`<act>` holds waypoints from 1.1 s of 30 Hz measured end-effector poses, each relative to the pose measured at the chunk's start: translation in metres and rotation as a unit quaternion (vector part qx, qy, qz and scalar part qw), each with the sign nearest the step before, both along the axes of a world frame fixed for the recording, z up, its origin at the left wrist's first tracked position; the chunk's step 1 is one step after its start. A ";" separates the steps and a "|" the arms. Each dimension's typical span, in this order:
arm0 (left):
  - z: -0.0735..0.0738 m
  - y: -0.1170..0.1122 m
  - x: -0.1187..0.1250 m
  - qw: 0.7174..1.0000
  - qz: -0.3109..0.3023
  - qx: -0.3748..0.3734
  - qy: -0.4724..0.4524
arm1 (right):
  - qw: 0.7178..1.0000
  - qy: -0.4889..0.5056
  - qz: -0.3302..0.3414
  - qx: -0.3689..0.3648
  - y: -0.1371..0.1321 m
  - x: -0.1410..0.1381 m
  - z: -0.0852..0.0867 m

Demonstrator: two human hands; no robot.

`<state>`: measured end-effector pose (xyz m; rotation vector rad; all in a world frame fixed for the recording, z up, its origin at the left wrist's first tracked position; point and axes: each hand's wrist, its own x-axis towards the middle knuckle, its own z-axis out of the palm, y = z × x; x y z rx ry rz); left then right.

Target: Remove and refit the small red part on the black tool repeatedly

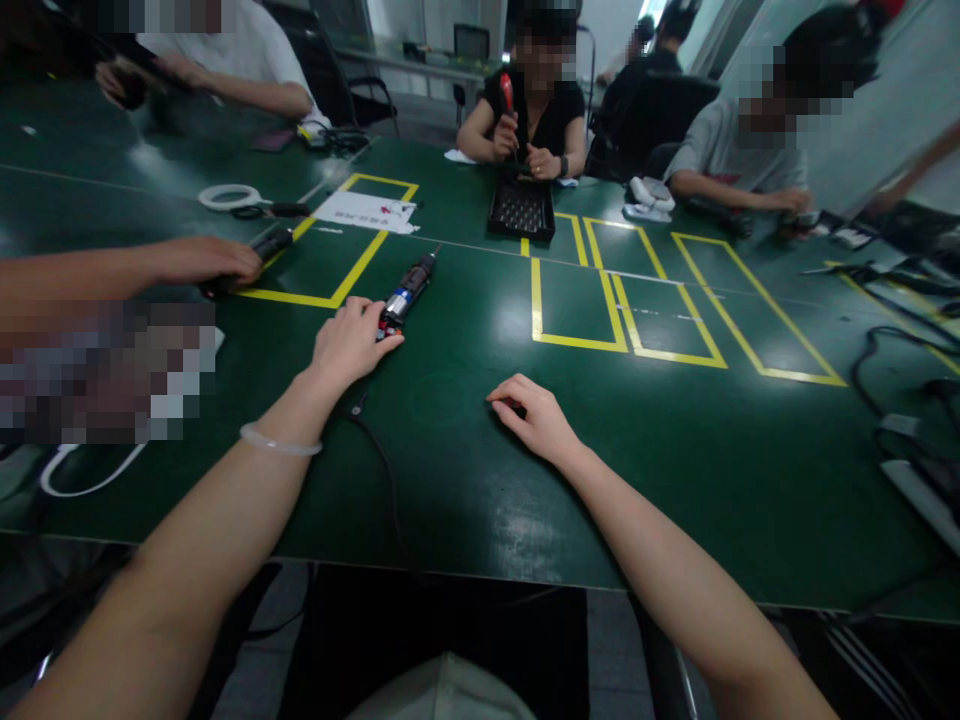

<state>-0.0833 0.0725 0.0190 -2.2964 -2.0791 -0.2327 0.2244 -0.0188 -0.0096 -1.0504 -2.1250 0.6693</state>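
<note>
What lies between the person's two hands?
Head view: only bare dark green table surface between left hand, gripping a black electric screwdriver, and right hand.

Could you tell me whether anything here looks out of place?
The electric screwdriver under the left hand lies slanted outside the yellow taped boxes, and a white sheet overlaps one box's tape. Nothing looks spilled or broken.

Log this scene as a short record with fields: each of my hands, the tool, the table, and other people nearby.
left hand: curled over the rear of the electric screwdriver
electric screwdriver: lying on the table, tip pointing away, cable trailing behind
right hand: resting on the table, fingers curled, apart from the tool
table: green, with yellow tape rectangles
others: co-worker's hand on another tool at left; black tray before a person opposite
</note>
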 end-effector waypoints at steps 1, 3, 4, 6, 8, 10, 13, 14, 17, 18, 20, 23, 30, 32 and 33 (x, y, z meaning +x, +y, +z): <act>-0.001 0.004 -0.010 1.000 0.021 0.002 -0.003 | 1.000 0.001 -0.001 -0.002 0.000 0.000 0.000; -0.002 0.010 -0.029 0.998 0.063 0.009 -0.010 | 1.000 0.000 -0.001 -0.005 0.000 0.000 0.000; -0.001 0.011 -0.037 0.997 0.080 0.012 -0.013 | 1.000 -0.001 -0.001 -0.006 0.000 0.000 0.000; 0.000 0.010 -0.049 0.994 0.104 0.015 -0.014 | 1.000 -0.001 -0.001 -0.005 0.000 0.000 -0.001; 0.003 0.009 -0.057 0.992 0.123 0.019 -0.005 | 1.000 -0.002 -0.001 -0.001 0.001 0.000 -0.002; 0.004 0.007 -0.061 0.989 0.144 0.023 0.009 | 1.000 -0.003 0.001 0.003 0.001 0.000 -0.003; 0.002 0.006 -0.063 0.986 0.156 0.049 0.016 | 1.000 -0.002 0.003 0.005 0.002 0.001 -0.004; 0.002 0.007 -0.063 0.986 0.153 0.060 0.012 | 1.000 -0.002 0.003 0.004 0.001 0.001 -0.004; 0.000 0.007 -0.061 0.986 0.142 0.087 0.000 | 1.000 -0.001 0.002 0.003 0.001 0.001 -0.003; 0.001 0.006 -0.060 0.986 0.141 0.091 0.000 | 1.000 -0.001 0.002 0.002 0.001 0.000 -0.002; 0.002 0.005 -0.058 0.986 0.139 0.089 0.007 | 1.000 -0.002 0.002 0.002 0.001 0.000 -0.002; 0.003 0.004 -0.056 0.987 0.131 0.085 0.020 | 1.000 -0.002 0.003 0.004 0.001 0.001 -0.002; 0.004 0.003 -0.059 0.984 0.148 0.090 0.047 | 1.000 -0.002 0.003 0.000 0.001 0.001 -0.002; 0.006 0.002 -0.058 0.983 0.150 0.099 0.040 | 1.000 -0.001 0.002 0.000 0.001 0.001 -0.002; 0.008 0.001 -0.056 0.983 0.148 0.108 0.031 | 1.000 0.000 0.002 -0.002 0.001 0.001 -0.002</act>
